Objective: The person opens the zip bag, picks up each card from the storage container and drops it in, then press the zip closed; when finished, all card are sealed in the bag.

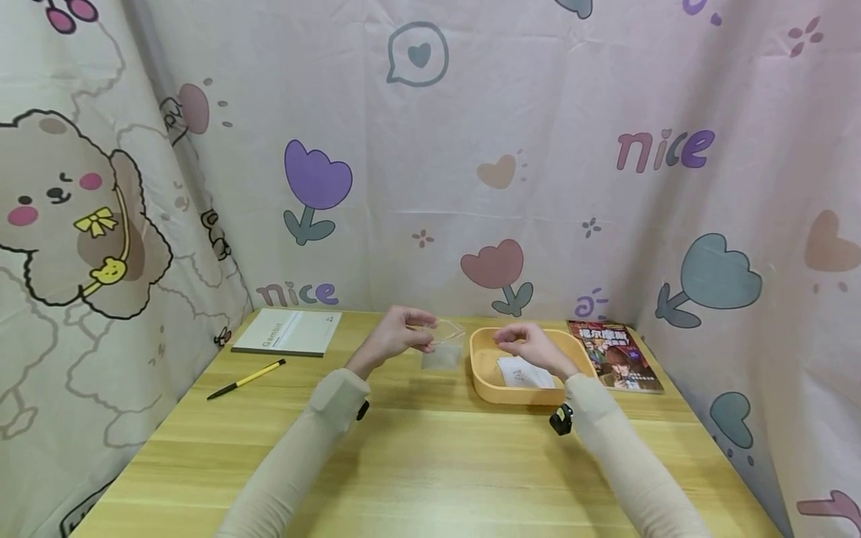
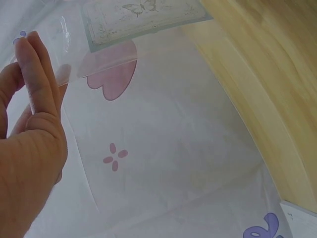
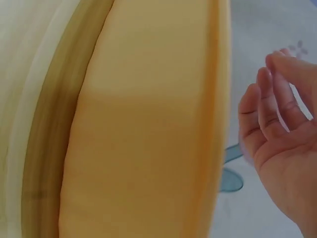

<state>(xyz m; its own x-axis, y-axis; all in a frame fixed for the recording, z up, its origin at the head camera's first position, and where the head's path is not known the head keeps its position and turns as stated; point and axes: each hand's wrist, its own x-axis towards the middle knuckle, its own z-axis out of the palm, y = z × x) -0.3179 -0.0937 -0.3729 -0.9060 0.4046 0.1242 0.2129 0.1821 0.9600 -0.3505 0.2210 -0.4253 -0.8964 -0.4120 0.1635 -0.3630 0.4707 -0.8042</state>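
My left hand (image 1: 402,340) pinches the upper part of a clear plastic bag (image 1: 442,354), which hangs just above the table. In the left wrist view, a pale sheet with a butterfly print (image 2: 143,15) shows at the bag's lower part, and the fingers (image 2: 37,84) lie close together at its edge. My right hand (image 1: 531,347) hovers over an orange basket (image 1: 479,379), its fingers loosely bent with nothing visible between them. Inside that basket lies a white packet (image 1: 525,372). From the right wrist, the basket's side wall (image 3: 148,148) fills the middle.
On the wooden table (image 1: 430,471), a pale notebook (image 1: 289,332) lies at the back left with a yellow and black pen (image 1: 246,379) in front of it. A colourful magazine (image 1: 622,355) lies right of the basket. Printed curtains (image 1: 403,187) hang behind and at both sides.
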